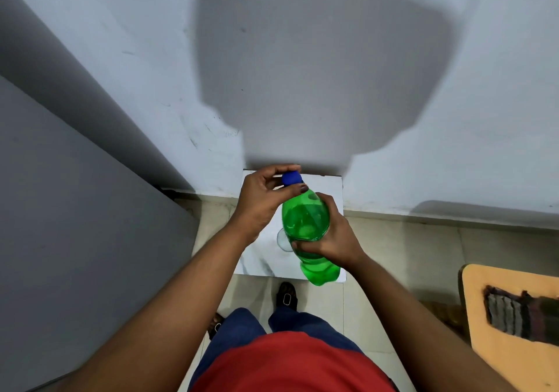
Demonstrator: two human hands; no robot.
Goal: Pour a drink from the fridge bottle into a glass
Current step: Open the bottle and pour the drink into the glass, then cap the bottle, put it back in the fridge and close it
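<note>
A green plastic bottle (305, 219) with a blue cap (292, 178) is held in the air over a small white marble-topped table (260, 258). My right hand (328, 234) grips the bottle's body. My left hand (266, 195) has thumb and fingers closed around the cap. A clear glass (282, 240) stands on the table below the bottle, mostly hidden by it and by my right hand.
A grey fridge side (75, 210) fills the left. A pale wall (302, 59) rises just behind the table. A wooden chair seat (484, 316) with dark cloth on it stands at the right. My feet are on the tiled floor (393, 255).
</note>
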